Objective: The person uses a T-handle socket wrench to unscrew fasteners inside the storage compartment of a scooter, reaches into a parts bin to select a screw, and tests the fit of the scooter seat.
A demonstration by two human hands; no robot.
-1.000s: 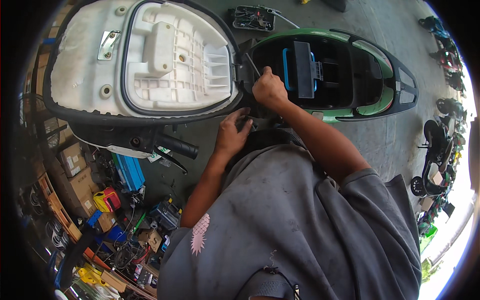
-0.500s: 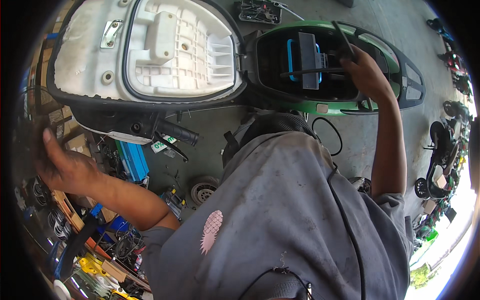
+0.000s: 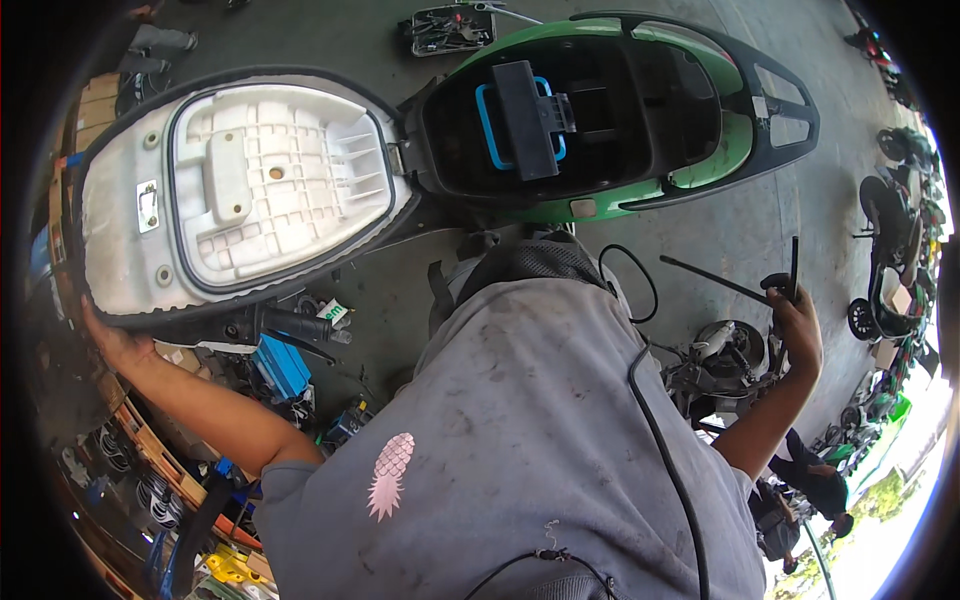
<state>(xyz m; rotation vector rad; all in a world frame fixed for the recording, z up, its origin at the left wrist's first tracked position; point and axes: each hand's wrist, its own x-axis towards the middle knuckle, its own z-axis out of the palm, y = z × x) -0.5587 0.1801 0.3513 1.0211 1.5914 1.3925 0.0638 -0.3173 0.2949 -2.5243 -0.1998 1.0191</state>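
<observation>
A green scooter body (image 3: 735,155) stands ahead, with its black storage well uncovered. Its seat (image 3: 120,235) is swung over to the left, white underside up. My left hand (image 3: 118,342) grips the near left edge of this seat, most of its fingers hidden by the rim. Off to the right, apart from the scooter, my right hand (image 3: 798,325) is closed around a dark Y-shaped wrench (image 3: 715,279), whose long thin arms stick out from the fist. A dark box-like part (image 3: 524,118) with a blue frame (image 3: 487,125) lies in the storage well.
A tray of tools (image 3: 447,32) sits on the floor beyond the scooter. Handlebar grip (image 3: 298,325) and shelves of parts are at the left. A mechanical assembly (image 3: 725,350) lies below my right hand. Parked scooters (image 3: 870,225) and people (image 3: 815,480) are at the right.
My right hand has withdrawn from above the storage well to the near right, carrying the wrench. My left hand has come from the open air to the seat's edge. The view has shifted.
</observation>
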